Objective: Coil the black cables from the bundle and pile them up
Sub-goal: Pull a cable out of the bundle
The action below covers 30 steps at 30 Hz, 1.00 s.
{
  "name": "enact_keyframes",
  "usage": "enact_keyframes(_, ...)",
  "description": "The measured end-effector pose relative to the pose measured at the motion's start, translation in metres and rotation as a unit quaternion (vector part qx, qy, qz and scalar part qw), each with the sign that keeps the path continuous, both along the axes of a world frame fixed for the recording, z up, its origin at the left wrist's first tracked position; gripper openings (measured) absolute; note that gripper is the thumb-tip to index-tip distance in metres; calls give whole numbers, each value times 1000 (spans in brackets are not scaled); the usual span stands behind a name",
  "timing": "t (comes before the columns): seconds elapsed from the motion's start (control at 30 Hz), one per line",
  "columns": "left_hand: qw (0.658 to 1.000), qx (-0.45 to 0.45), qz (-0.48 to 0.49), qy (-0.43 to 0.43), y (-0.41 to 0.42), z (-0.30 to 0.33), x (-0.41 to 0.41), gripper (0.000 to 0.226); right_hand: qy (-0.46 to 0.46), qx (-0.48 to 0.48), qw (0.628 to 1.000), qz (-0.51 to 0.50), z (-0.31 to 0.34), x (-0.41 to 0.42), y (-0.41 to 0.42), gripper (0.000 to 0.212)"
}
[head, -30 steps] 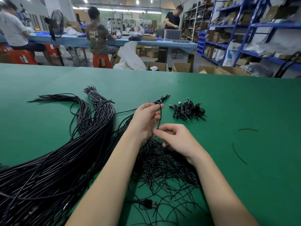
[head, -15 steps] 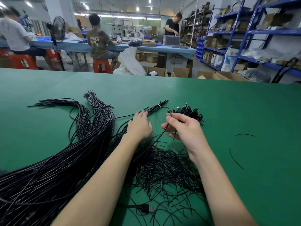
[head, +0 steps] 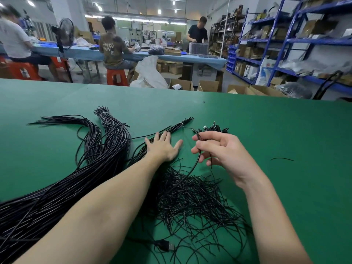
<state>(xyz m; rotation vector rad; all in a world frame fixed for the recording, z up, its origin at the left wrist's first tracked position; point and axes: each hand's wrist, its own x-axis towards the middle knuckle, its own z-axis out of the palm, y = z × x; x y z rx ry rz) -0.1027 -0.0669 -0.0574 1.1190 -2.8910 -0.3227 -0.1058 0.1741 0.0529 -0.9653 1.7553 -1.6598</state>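
Note:
A thick bundle of long black cables (head: 106, 149) fans across the left of the green table (head: 266, 130), tied near its far ends. My left hand (head: 163, 147) lies flat with straight fingers on a thinner tied bundle (head: 177, 126). My right hand (head: 222, 149) pinches one black cable (head: 192, 168) that runs from that tie down toward me. Behind the right hand sits a small pile of coiled cables (head: 215, 128), partly hidden by the fingers.
A tangle of thin black ties (head: 196, 199) lies between my forearms, with a USB plug (head: 165, 244) near the front edge. One loose tie (head: 282, 159) lies to the right. People work at a blue table (head: 190, 58) beyond; blue shelves (head: 295, 40) stand right.
My left hand let go of the cable, moved away from me and flattened onto the thin bundle. My right hand rose and now draws one cable out to the right.

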Motion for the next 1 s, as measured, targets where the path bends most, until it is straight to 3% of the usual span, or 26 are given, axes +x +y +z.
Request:
enact_keyframes(0.23, 1000, -5, 2, -2, -1, 1, -2, 78, -17, -70, 996, 47, 13, 4, 8, 28)
enact_keyframes(0.43, 1000, -2, 11, 12, -1, -3, -5, 85, -75, -174, 979, 78, 25, 0, 23, 15)
enact_keyframes(0.57, 1000, 0, 10, 15, -3, -5, -5, 86, -98, -188, 976, -49, 23, -10, 23, 15)
enact_keyframes(0.7, 998, 15, 10, 61, -6, -3, -4, 80, -215, -173, 951, -142, -2, -15, 11, 8)
enact_keyframes(0.77, 981, 68, 40, 178, -5, 6, -2, 69, -255, -181, 938, -151, -12, -20, 8, 6)
enact_keyframes(0.83, 939, 117, 67, 316, 0, 21, 4, 50, -280, -191, 928, -152, -17, -25, 8, 8)
enact_keyframes(0.9, 899, 162, 69, 401, 10, 44, 12, 26, -299, -198, 919, -162, -23, -29, 9, 16)
enact_keyframes(0.93, 883, 216, 50, 413, 17, 56, 17, 22, -306, -195, 916, -171, -27, -31, 9, 22)
enact_keyframes(1.0, 881, 316, -29, 351, 36, 79, 33, 29, -306, -179, 917, -180, -34, -34, 11, 31)
